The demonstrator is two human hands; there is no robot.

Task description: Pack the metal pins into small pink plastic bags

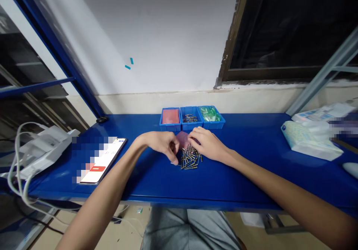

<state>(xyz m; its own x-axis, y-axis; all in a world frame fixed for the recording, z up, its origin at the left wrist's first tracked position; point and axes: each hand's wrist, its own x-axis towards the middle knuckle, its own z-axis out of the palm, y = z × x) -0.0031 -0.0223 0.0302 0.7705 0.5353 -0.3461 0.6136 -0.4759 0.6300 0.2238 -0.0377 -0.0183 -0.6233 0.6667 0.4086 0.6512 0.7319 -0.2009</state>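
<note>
left hand (163, 144), right hand (207, 144) — metal pins (190, 158), no legible writing

Both hands met mid-bench: the left hand (163, 145) curled beside a pile of small metal pins (190, 158), the right hand (207, 144) resting on a reddish pouch (183, 139). Three blue bins (192, 118) stood along the bench's (251, 168) far edge.

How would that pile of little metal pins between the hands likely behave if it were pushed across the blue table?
The metal pins look thin and round, so they would probably roll and scatter. They lie loose and crisscrossed, so the heap likely spreads rather than slides whole. The blue table looks smooth, giving little grip.
</note>
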